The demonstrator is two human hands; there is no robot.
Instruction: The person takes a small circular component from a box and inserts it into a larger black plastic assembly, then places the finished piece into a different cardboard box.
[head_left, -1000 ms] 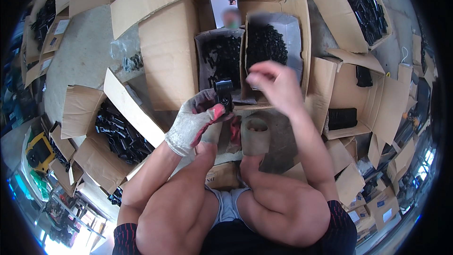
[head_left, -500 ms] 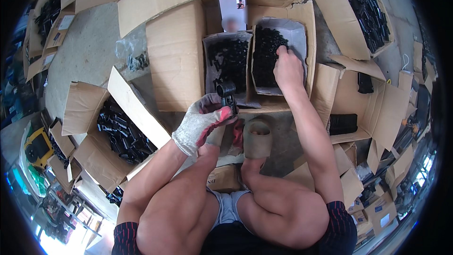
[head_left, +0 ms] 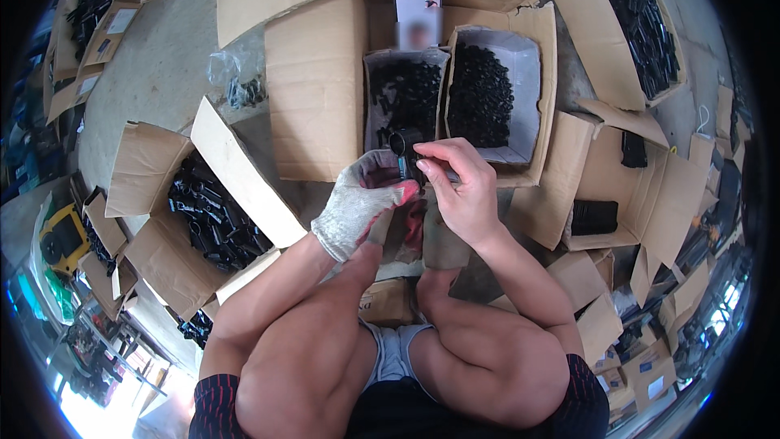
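My left hand (head_left: 357, 202), in a pale knit glove with a red palm, is closed around a black part with a round ring-shaped end (head_left: 400, 145), held upright. My bare right hand (head_left: 463, 187) pinches against the side of that part; whatever is between its fingertips is too small and hidden to name. Just beyond my hands are two grey-lined trays. The left tray (head_left: 370, 110) holds small black pieces (head_left: 406, 93), and the right tray (head_left: 526, 73) holds a heap of even smaller black pieces (head_left: 481, 89).
A large cardboard box (head_left: 317, 85) surrounds the trays, with a phone (head_left: 418, 12) propped at its back. An open box of black ringed parts (head_left: 213, 219) stands left. To the right is a box (head_left: 650, 187) with a few black pieces; another (head_left: 642, 28) lies far right.
My right hand has come out of the right tray and moved left and nearer, to the black part in my left hand. The view has shifted slightly.
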